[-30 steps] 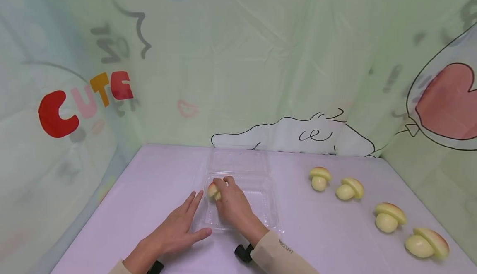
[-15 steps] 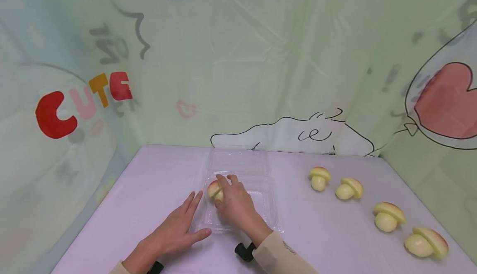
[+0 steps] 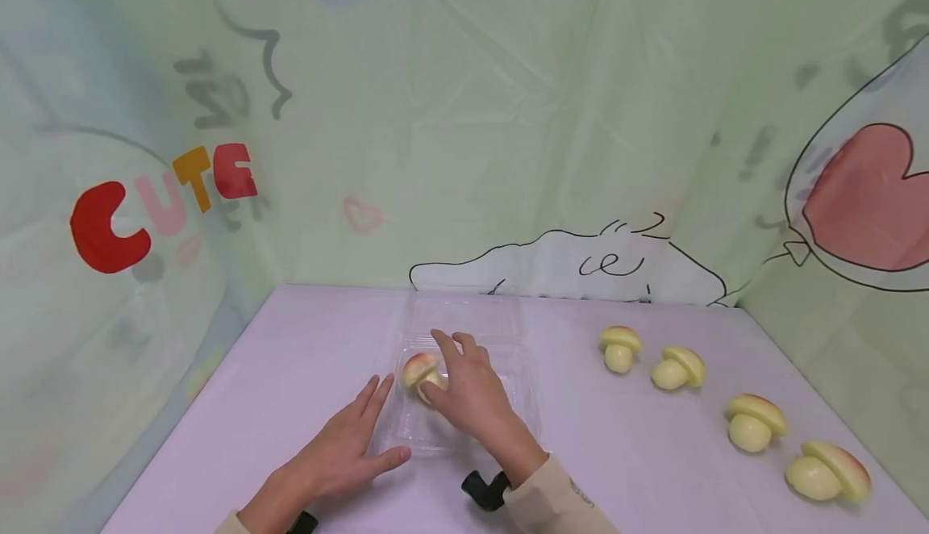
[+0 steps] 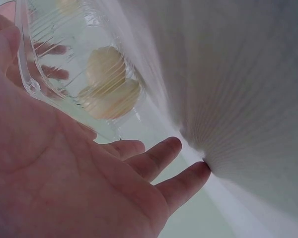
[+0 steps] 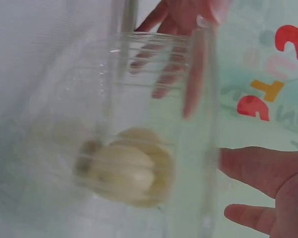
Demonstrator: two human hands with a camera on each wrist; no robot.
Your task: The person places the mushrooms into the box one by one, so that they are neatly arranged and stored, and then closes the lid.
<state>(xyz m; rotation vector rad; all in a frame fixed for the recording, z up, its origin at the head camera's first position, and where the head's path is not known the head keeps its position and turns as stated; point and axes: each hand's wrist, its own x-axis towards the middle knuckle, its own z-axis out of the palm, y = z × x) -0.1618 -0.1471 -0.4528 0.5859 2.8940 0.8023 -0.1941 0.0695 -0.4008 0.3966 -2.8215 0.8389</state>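
Note:
A clear plastic clamshell box (image 3: pixel 528 381) lies on the table, its lid (image 3: pixel 468 314) folded back toward the wall. Inside, near the left side, sits a pale yellow mushroom (image 3: pixel 417 367) with a reddish cap; through the plastic it also shows in the left wrist view. My right hand (image 3: pixel 475 393) hovers over the box just right of this mushroom, fingers spread and holding nothing. From the right wrist view, the fingers (image 5: pixel 253 168) stand apart from the mushroom (image 5: pixel 126 171). My left hand (image 3: pixel 344 449) lies flat beside the box's front left corner, fingers straight.
Several similar mushrooms stand in a slanting row on the right of the table: a back one (image 3: pixel 619 348), then others down to a front one (image 3: pixel 830 472). Printed cloth walls (image 3: pixel 464 139) close off the back and sides of the lilac tabletop (image 3: pixel 624 453).
My right hand has let go of the mushroom in the box and drawn back to the right, its fingers lifting away. My left hand and the box stay in place.

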